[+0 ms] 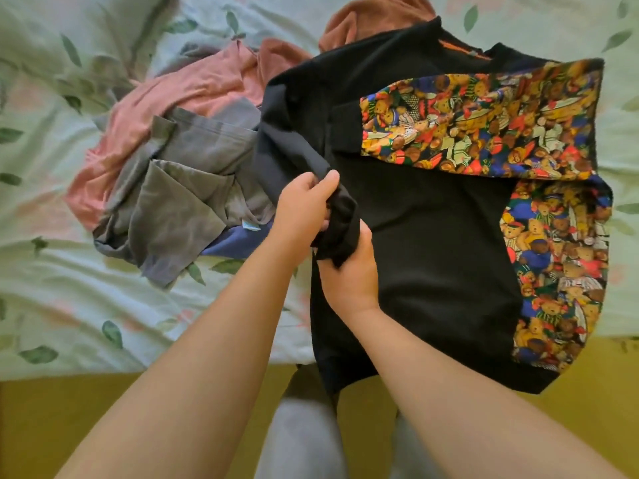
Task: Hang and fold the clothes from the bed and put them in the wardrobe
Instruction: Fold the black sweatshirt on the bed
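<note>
both hands, left hand (304,205) and right hand (349,271), grip what looks like a bunched sleeve of the black sweatshirt (425,229) spread on the bed (69,305), right of the crumpled clothes pile (173,160).

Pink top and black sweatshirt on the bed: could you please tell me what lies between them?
A crumpled grey garment lies between the pink top and the black sweatshirt, as the head view shows.

The black sweatshirt with teddy-bear print panels (432,236) covers the bed's right half before me. Left of it a crumpled heap of grey and pink clothes (179,174) blocks the middle, and a rust-brown garment (373,15) lies beyond. The pale green leaf-print sheet (69,305) gives me bare room near left and far left.
</note>
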### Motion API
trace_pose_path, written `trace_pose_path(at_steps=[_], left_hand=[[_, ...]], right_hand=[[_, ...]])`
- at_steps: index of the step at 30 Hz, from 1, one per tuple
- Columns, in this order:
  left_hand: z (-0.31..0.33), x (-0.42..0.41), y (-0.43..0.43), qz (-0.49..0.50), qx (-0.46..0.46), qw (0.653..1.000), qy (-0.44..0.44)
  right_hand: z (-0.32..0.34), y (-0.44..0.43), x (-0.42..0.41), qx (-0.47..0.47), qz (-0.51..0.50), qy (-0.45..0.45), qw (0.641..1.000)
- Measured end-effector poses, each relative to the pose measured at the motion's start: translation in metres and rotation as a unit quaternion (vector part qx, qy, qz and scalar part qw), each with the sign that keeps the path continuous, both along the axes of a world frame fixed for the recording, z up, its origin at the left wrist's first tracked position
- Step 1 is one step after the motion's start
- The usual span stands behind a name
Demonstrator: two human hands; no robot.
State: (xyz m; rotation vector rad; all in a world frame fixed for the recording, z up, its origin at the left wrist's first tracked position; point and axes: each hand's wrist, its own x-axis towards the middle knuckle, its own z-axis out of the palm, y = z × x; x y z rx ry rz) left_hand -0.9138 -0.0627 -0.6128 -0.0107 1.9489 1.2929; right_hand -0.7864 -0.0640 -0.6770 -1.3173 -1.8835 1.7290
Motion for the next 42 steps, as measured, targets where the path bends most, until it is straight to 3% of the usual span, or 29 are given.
trace_pose_path(at_steps=[2, 5, 6, 8, 10, 12, 16, 19, 23, 27, 31, 35, 39, 42], left_hand=[[-0.001, 0.006, 0.020, -0.077, 0.029, 0.996, 0.036], [-0.013, 0.023, 0.041, -0.156, -0.017, 0.959, 0.235], [-0.020, 0.031, 0.044, -0.205, -0.046, 0.923, 0.324], [-0.036, 0.051, 0.051, -0.369, -0.078, 0.817, 0.437], [-0.059, 0.060, 0.058, -0.537, -0.082, 0.715, 0.440], [-0.083, 0.055, 0.069, -0.593, -0.126, 0.676, 0.419], [-0.113, 0.029, 0.089, -0.484, -0.306, 0.718, 0.396], [-0.124, 0.018, 0.095, -0.461, -0.389, 0.720, 0.344], [-0.129, 0.020, 0.100, -0.384, -0.420, 0.696, 0.437], [-0.135, 0.021, 0.100, -0.368, -0.478, 0.689, 0.401], [-0.133, 0.015, 0.096, -0.377, -0.493, 0.688, 0.376], [-0.128, 0.010, 0.077, -0.476, -0.490, 0.577, 0.448], [-0.124, 0.011, 0.071, -0.544, -0.553, 0.442, 0.450], [-0.119, 0.019, 0.075, -0.574, -0.588, 0.354, 0.447]], right_hand=[[0.000, 0.028, 0.004, -0.013, -0.110, -0.007, 0.994], [0.005, 0.092, 0.011, -0.037, -0.257, -0.006, 0.966], [0.008, 0.116, 0.013, -0.050, -0.288, 0.009, 0.956], [0.014, 0.163, 0.020, -0.064, -0.307, 0.036, 0.949], [0.019, 0.210, 0.029, -0.059, -0.285, 0.043, 0.956], [0.021, 0.253, 0.041, -0.048, -0.267, 0.021, 0.962], [0.014, 0.318, 0.069, -0.049, -0.338, 0.000, 0.940], [0.002, 0.347, 0.082, -0.065, -0.385, -0.005, 0.921], [-0.015, 0.370, 0.093, -0.148, -0.401, -0.011, 0.904], [-0.027, 0.365, 0.102, -0.265, -0.379, -0.029, 0.886], [-0.035, 0.353, 0.101, -0.266, -0.345, -0.051, 0.899], [-0.036, 0.358, 0.095, -0.163, -0.334, -0.115, 0.921], [-0.027, 0.381, 0.098, -0.215, -0.441, -0.022, 0.871], [-0.028, 0.391, 0.105, -0.217, -0.462, 0.013, 0.860]])
